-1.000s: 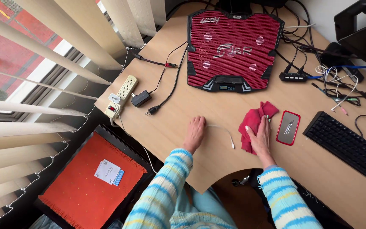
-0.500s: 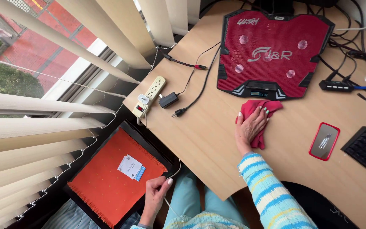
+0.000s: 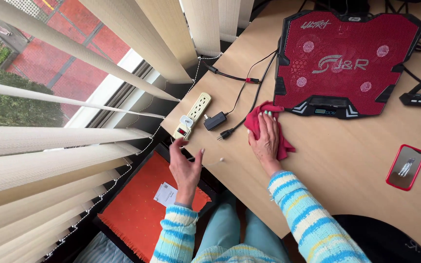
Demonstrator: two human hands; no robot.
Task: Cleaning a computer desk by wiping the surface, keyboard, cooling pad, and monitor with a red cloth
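A pale wooden desk (image 3: 347, 146) stands beside vertical window blinds. The right hand (image 3: 265, 139) lies flat, fingers together, on a crumpled red cloth (image 3: 254, 121) near the desk's left edge. The left hand (image 3: 185, 165), fingers loosely spread off the edge, trails a thin white cable (image 3: 214, 162) toward the cloth.

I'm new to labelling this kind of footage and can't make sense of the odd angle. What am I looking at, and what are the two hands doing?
A camera worn on the person's head looks down at their own arms in striped sleeves. The right hand presses flat on a red cloth on the wooden desk. The left hand is raised off the desk's edge, fingers spread; a thin white cable runs by it, though a grip is unclear. Nearby lie a power strip, a red cooling pad and a red-cased phone.
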